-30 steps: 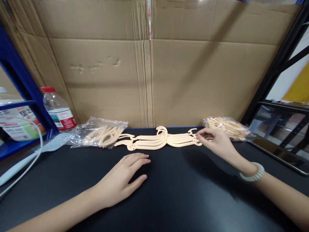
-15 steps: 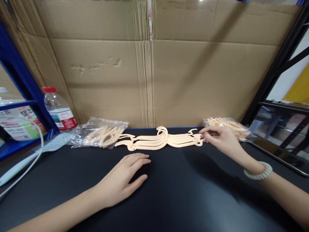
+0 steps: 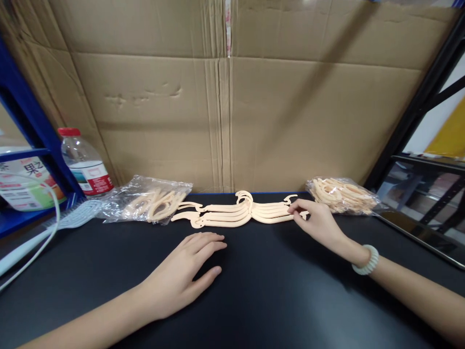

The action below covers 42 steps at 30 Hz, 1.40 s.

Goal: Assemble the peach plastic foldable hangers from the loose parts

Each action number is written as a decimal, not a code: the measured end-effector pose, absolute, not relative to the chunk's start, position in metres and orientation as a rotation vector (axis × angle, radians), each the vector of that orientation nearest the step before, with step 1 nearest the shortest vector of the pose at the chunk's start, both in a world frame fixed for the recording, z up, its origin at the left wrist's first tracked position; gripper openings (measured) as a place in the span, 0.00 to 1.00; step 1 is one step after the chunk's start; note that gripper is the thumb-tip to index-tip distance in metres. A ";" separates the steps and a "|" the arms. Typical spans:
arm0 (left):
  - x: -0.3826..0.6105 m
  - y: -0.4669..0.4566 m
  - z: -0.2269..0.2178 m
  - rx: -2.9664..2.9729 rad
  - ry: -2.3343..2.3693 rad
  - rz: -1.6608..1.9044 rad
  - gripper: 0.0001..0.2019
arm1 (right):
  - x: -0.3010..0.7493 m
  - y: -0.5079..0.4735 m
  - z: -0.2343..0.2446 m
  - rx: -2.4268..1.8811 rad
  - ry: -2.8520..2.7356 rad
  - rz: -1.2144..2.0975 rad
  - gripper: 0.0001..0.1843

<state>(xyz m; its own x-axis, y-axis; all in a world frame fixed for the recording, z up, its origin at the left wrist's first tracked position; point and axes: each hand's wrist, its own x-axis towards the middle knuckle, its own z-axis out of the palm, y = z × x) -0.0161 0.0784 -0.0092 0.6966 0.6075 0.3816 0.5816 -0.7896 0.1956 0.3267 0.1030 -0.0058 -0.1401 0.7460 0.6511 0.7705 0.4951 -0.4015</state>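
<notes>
Several cream plastic folding hangers (image 3: 227, 218) lie nested in a row on the black table, their hooks bunched at the middle. My right hand (image 3: 317, 220), with a pale beaded bracelet on its wrist, is at the right end of the row. Its thumb and index finger are bent together on the end of a hanger, partly covering it. My left hand (image 3: 192, 266) rests on the table in front of the hangers, fingers stretched out and thumb apart, holding nothing.
A clear bag (image 3: 152, 201) of cream hanger parts sits at left, another bag (image 3: 341, 194) at right. A pale blue hairbrush (image 3: 78, 215), a red-capped bottle (image 3: 89, 167) and a white cable (image 3: 56, 228) are farther left. Cardboard (image 3: 163, 111) stands behind; a dark glossy panel (image 3: 428, 232) is at right.
My right hand has moved left, inward along the end of the hangers. My left hand and the hangers have stayed practically in place; the view has shifted slightly.
</notes>
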 end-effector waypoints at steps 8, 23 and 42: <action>-0.017 0.078 -0.009 2.836 1.000 0.623 0.15 | 0.339 0.094 -0.010 -1.292 -1.951 -0.135 0.17; -0.017 0.077 -0.006 2.841 1.013 0.556 0.16 | 0.359 0.090 0.013 -1.405 -1.987 -0.122 0.11; -0.018 0.078 -0.004 2.840 0.989 0.506 0.16 | 0.354 0.085 0.009 -1.588 -2.084 -0.121 0.12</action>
<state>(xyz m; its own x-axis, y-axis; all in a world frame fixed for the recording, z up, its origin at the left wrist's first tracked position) -0.0181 0.0777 -0.0038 0.7351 0.6180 0.2786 0.5875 -0.7858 0.1933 0.3538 0.0854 0.0087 -0.1831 0.8760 0.4462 0.9217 0.3108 -0.2319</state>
